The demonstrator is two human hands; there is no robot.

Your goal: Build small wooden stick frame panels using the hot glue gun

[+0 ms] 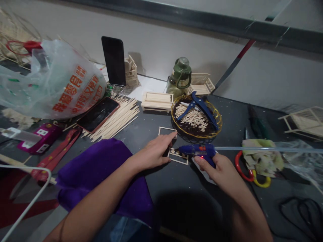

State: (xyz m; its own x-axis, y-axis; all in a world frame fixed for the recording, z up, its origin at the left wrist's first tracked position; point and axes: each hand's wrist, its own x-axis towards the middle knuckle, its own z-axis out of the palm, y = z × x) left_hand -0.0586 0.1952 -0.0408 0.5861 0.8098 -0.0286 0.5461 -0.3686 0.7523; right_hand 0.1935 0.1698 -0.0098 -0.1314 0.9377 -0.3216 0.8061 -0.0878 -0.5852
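My right hand (219, 169) grips a blue hot glue gun (199, 151) whose nozzle points left at a small rectangular frame of thin wooden sticks (178, 156) lying on the dark table. A clear glue stick (264, 149) juts out behind the gun to the right. My left hand (154, 151) rests on the left end of that frame, thumb and forefinger pinched at it, forefinger reaching toward a second stick frame (167, 131) just behind.
A wire basket (215, 114) holds short sticks and blue cutters (199, 107). Long sticks (114, 121), a phone (98, 114), an upright phone (114, 61), a green lantern (179, 78), stick furniture models (156, 101), a plastic bag (50, 84) and purple cloth (101, 171) surround the spot.
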